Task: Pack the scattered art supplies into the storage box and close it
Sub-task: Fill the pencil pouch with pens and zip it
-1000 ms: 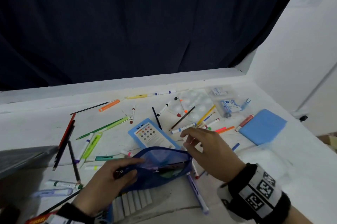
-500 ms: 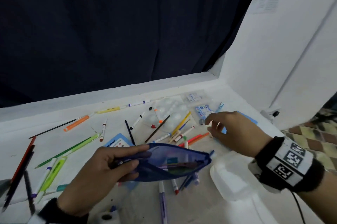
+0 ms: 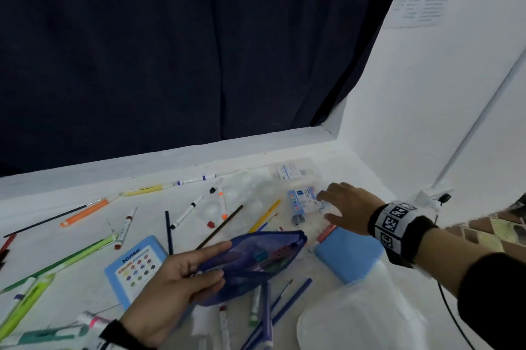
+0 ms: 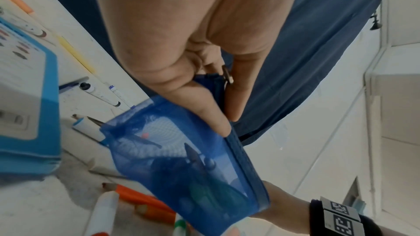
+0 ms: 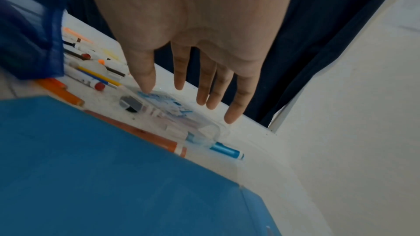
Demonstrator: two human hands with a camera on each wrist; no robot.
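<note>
My left hand grips the blue mesh zip pouch by its open rim, thumb on top; several pens show inside the pouch. My right hand reaches to the far right with fingers straight and spread, over a clear plastic packet with a blue label. In the right wrist view the thumb tip touches or nearly touches that packet; nothing is held. Markers, pencils and brushes lie scattered across the white table.
A blue pad lies below my right hand, with an orange-red marker and a blue marker beside it. A clear plastic tub stands front right. A blue paint-set card lies left of the pouch. A white wall bounds the right.
My right hand has left the pouch mouth and moved right and away to the clear packet, its fingers now spread. The left hand keeps its hold on the pouch, now lifted a little.
</note>
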